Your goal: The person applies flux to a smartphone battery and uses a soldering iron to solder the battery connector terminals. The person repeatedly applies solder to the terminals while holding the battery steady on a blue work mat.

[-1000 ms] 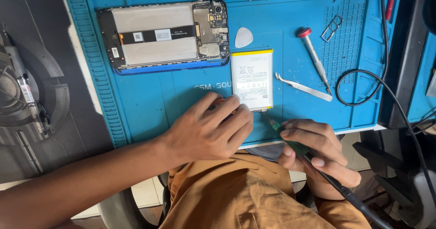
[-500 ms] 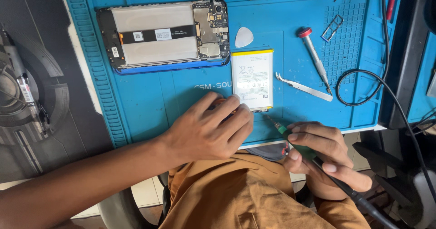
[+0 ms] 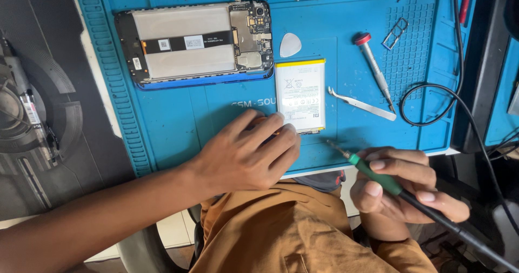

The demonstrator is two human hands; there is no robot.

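My left hand (image 3: 246,156) lies palm down on the blue work mat (image 3: 178,121), fingertips touching the lower edge of a white phone battery (image 3: 300,94). A sliver of something orange shows under the fingers; what it is stays hidden. My right hand (image 3: 403,183) grips a soldering iron (image 3: 378,175) with a green handle and black cord, at the mat's front edge. Its metal tip (image 3: 331,143) points up-left, just off the battery's lower right corner. An opened phone (image 3: 194,43) with its back removed lies at the mat's upper left.
Right of the battery lie metal tweezers (image 3: 363,104), a red-capped screwdriver (image 3: 374,70), a white pick (image 3: 290,44) and a SIM tray (image 3: 396,33). A black cable (image 3: 432,102) loops at the mat's right. Grey equipment (image 3: 32,121) stands at the left.
My right hand has drifted a little right and down with the soldering iron, drawing its tip slightly away from my left hand. The left hand has stayed put.
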